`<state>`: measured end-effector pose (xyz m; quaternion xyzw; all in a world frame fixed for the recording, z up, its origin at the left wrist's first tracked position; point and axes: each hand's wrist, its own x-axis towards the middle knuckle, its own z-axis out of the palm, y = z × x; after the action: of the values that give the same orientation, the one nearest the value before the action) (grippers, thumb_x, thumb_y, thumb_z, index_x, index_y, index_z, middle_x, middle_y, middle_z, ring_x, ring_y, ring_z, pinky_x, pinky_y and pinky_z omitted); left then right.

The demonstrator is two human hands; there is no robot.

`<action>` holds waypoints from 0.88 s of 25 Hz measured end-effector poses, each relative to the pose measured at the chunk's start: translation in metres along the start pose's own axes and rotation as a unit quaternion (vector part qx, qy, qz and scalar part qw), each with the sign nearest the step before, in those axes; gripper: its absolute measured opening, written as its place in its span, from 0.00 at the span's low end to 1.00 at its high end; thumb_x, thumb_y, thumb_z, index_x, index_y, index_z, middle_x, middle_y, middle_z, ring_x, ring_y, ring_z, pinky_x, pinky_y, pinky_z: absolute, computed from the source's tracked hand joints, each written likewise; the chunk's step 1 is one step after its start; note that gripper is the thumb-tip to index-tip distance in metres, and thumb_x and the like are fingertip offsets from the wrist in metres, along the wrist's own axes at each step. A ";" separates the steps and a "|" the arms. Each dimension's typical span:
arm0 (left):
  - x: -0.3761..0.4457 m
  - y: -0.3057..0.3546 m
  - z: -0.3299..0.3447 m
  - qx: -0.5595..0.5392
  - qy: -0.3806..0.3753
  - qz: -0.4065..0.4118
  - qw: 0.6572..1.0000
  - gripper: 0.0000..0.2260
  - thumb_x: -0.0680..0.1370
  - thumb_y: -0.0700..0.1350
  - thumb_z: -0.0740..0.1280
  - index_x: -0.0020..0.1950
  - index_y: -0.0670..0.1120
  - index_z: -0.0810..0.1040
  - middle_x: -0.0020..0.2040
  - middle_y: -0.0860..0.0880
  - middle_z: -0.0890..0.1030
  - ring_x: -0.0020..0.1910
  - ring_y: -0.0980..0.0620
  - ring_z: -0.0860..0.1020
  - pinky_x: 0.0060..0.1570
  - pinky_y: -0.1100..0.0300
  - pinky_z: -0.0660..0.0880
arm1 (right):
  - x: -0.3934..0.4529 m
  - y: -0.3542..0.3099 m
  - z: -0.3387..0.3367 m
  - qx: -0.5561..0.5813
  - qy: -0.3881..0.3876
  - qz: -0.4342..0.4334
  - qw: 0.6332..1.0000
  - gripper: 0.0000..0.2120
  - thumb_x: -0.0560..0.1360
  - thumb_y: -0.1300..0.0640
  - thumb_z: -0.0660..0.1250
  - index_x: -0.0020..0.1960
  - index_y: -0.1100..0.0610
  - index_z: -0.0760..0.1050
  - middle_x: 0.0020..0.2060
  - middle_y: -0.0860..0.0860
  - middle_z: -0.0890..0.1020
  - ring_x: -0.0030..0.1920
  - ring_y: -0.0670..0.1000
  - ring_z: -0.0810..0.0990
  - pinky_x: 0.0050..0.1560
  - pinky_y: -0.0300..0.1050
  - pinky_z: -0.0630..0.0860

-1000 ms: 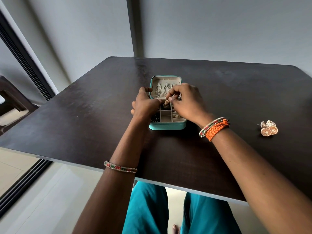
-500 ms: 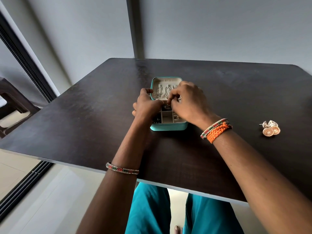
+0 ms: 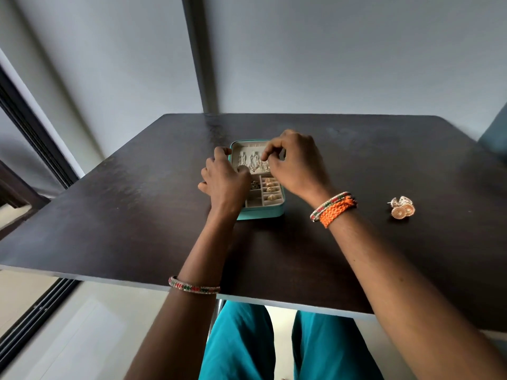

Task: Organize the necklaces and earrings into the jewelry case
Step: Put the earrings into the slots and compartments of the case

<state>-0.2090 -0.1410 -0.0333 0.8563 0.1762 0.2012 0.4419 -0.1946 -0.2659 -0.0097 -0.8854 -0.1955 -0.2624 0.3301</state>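
Left hand point(image 3: 223, 182) steadying teal jewelry case point(image 3: 263, 211), curled, grasp unclear; right hand point(image 3: 295, 163) pinching silver necklace point(image 3: 264, 164) to seat it in lid.

There is a single view, from a wide-angle camera worn on the person's head. It looks forward and down across the dark surface point(image 3: 137, 204) toward a grey wall point(image 3: 343, 50) behind it. Both forearms reach in from the bottom edge, close to the lens. Straight lines bow outward near the frame's borders.
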 end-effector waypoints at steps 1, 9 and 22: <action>-0.006 0.006 -0.001 0.026 0.027 0.036 0.999 0.19 0.72 0.41 0.63 0.64 0.47 0.70 0.62 0.44 0.73 0.64 0.42 0.68 0.62 0.47 0.60 | -0.001 0.002 -0.006 0.004 0.011 0.000 1.000 0.10 0.72 0.62 0.64 0.38 0.53 0.83 0.39 0.48 0.79 0.38 0.47 0.77 0.39 0.40 0.72; -0.080 0.062 0.042 -0.061 -0.017 0.292 0.954 0.09 0.73 0.39 0.64 0.50 0.45 0.81 0.48 0.48 0.83 0.50 0.47 0.77 0.49 0.57 0.69 | -0.046 0.071 -0.098 -0.022 0.080 0.091 0.992 0.11 0.70 0.64 0.65 0.38 0.53 0.83 0.34 0.48 0.79 0.35 0.46 0.76 0.40 0.38 0.70; -0.122 0.088 0.134 0.096 -0.179 0.153 0.967 0.13 0.71 0.60 0.64 0.43 0.52 0.81 0.47 0.49 0.83 0.57 0.46 0.71 0.51 0.54 0.59 | -0.099 0.137 -0.128 -0.025 0.036 0.345 0.938 0.13 0.68 0.48 0.69 0.35 0.59 0.81 0.35 0.50 0.84 0.40 0.50 0.80 0.41 0.44 0.73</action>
<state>-0.2354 -0.3389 -0.0544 0.9334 -0.0202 0.0920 0.3463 -0.2444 -0.4677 -0.0520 -0.8963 0.1405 -0.1689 0.3851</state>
